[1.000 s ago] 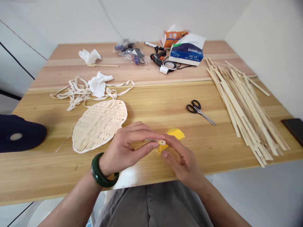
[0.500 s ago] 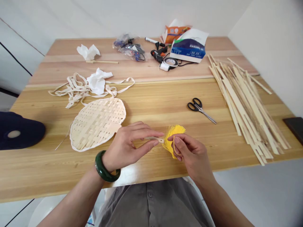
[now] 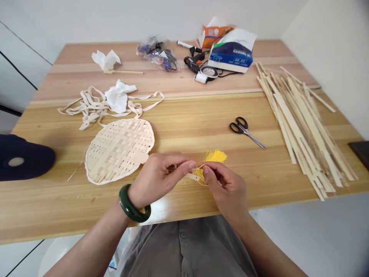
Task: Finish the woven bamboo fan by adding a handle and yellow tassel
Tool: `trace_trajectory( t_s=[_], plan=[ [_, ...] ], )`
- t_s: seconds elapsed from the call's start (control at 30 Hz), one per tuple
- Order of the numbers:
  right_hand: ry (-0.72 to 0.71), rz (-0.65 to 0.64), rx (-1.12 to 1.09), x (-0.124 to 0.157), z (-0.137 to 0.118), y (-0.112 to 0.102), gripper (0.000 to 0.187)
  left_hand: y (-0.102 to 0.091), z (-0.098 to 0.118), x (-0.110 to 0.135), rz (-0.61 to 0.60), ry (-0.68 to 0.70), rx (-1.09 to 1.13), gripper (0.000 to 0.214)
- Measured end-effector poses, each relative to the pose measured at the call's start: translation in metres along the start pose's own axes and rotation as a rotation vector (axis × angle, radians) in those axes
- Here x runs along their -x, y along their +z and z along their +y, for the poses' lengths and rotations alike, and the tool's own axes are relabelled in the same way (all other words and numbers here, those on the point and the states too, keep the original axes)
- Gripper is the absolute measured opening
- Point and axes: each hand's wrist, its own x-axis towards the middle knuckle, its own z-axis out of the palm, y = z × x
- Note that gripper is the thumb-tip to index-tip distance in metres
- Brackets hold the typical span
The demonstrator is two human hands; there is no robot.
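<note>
My left hand (image 3: 160, 179), wearing a dark green bangle (image 3: 134, 208), is shut on a pale bamboo strip (image 3: 192, 176). A yellow thread tassel (image 3: 215, 156) sits at the strip's far end, its upper fringe showing above my fingers. My right hand (image 3: 226, 188) pinches a thin loop of yellow thread (image 3: 200, 174) close to the strip. The fingers of both hands nearly meet, hiding the tassel's lower part. Just left of my left hand lies a woven bamboo fan (image 3: 118, 151).
Scissors (image 3: 245, 130) and a pile of bamboo strips (image 3: 301, 127) lie to the right. Cream strips (image 3: 86, 109), tissue (image 3: 117, 98) and a navy cap (image 3: 24, 157) are left. A glue gun (image 3: 191, 63) and tissue pack (image 3: 233, 52) sit at the back.
My hands have moved closer together. The tassel's lower part is now behind my fingers, and the yellow thread loop lies against the bamboo strip.
</note>
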Motion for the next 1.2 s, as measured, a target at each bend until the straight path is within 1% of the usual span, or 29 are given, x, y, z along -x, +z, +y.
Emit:
trace_trajectory(
  t_s=[0.1, 0.2, 0.3, 0.37, 0.43, 0.5, 0.57, 0.6, 0.7, 0.83, 0.9, 1.03, 1.2],
  plan=[
    [-0.045, -0.01, 0.028, 0.001, 0.001, 0.001, 0.01, 0.002, -0.002, 0.0, -0.048, -0.095, -0.03, 0.032],
    [-0.056, -0.022, 0.009, 0.001, 0.003, 0.001, 0.009, 0.004, -0.003, 0.0, -0.08, -0.159, -0.005, 0.025],
    [-0.052, -0.065, 0.009, 0.001, 0.004, -0.002, 0.012, 0.004, -0.003, -0.002, -0.106, -0.192, 0.064, 0.021],
    [-0.077, -0.127, 0.045, 0.0, 0.004, -0.006, 0.017, 0.002, -0.002, -0.003, -0.108, -0.192, 0.095, 0.023],
    [-0.157, -0.188, 0.111, 0.0, 0.006, -0.009, 0.027, 0.0, 0.0, -0.004, -0.098, -0.182, 0.105, 0.024],
    [-0.271, -0.234, 0.179, -0.001, 0.009, -0.013, 0.035, -0.002, 0.001, -0.005, -0.106, -0.184, 0.118, 0.025],
    [-0.357, -0.257, 0.217, -0.001, 0.011, -0.014, 0.036, -0.003, 0.002, -0.005, -0.124, -0.212, 0.148, 0.024],
    [-0.373, -0.26, 0.224, -0.001, 0.012, -0.014, 0.034, -0.004, 0.002, -0.005, -0.129, -0.229, 0.163, 0.023],
    [-0.355, -0.239, 0.24, -0.001, 0.013, -0.012, 0.023, -0.006, 0.002, -0.006, -0.129, -0.262, 0.18, 0.022],
    [-0.365, -0.178, 0.231, -0.002, 0.009, -0.008, 0.01, -0.006, 0.002, -0.004, -0.139, -0.242, 0.193, 0.022],
    [-0.348, -0.16, 0.207, -0.002, 0.008, -0.007, 0.007, -0.006, 0.002, -0.003, -0.141, -0.232, 0.198, 0.021],
    [-0.264, -0.221, 0.186, -0.001, 0.011, -0.01, 0.011, -0.008, 0.005, -0.002, -0.116, -0.221, 0.161, 0.02],
    [-0.203, -0.299, 0.194, 0.001, 0.019, -0.017, 0.025, -0.014, 0.01, -0.001, -0.066, -0.179, 0.121, 0.018]
  ],
)
